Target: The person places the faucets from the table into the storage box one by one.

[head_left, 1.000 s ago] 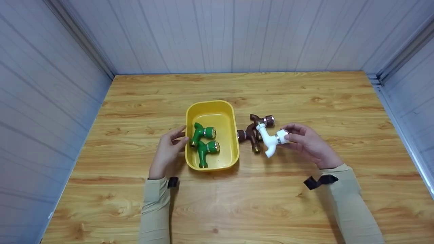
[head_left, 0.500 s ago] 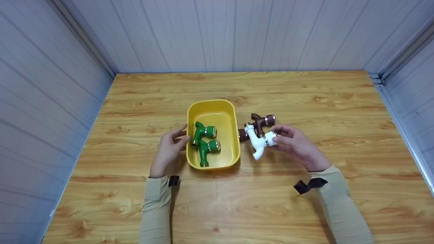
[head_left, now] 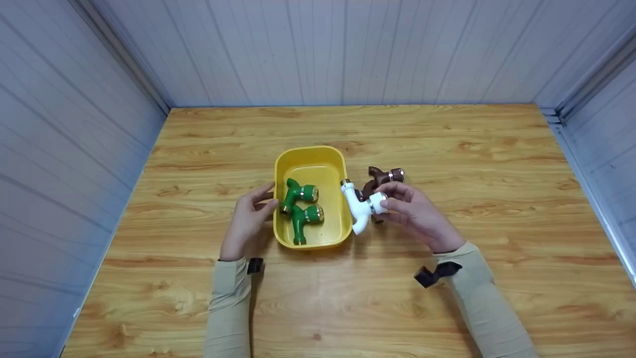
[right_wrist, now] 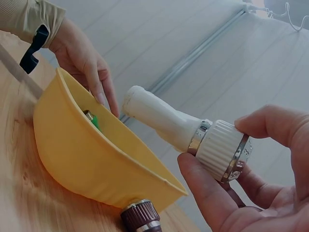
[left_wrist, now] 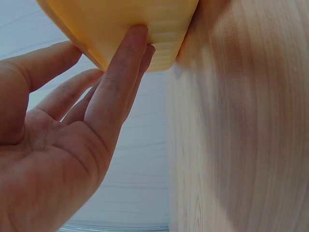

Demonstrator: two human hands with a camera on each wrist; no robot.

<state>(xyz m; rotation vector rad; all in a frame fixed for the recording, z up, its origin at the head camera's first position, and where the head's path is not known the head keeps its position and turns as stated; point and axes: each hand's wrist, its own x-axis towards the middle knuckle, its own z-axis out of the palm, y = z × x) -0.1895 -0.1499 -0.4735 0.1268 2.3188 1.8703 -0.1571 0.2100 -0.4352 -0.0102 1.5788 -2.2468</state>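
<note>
My right hand pinches a white tap by its ribbed knob, thumb on one side and fingers on the other. The tap overlaps the right rim of a yellow plastic basin in the head view, and the right wrist view has it raised above table level. Two green taps lie inside the basin, towards its left side. My left hand is at the basin's left side; in the left wrist view its fingers reach straight against the outer wall, thumb near the rim.
Two brown taps lie on the wooden table right of the basin, partly hidden behind the white tap and right hand. One brown knob sits close against the basin wall. Pale panel walls enclose the table's back and sides.
My right hand has carried the white tap left, from over the brown taps to the basin's right rim. The left hand has stayed at the basin's side.
</note>
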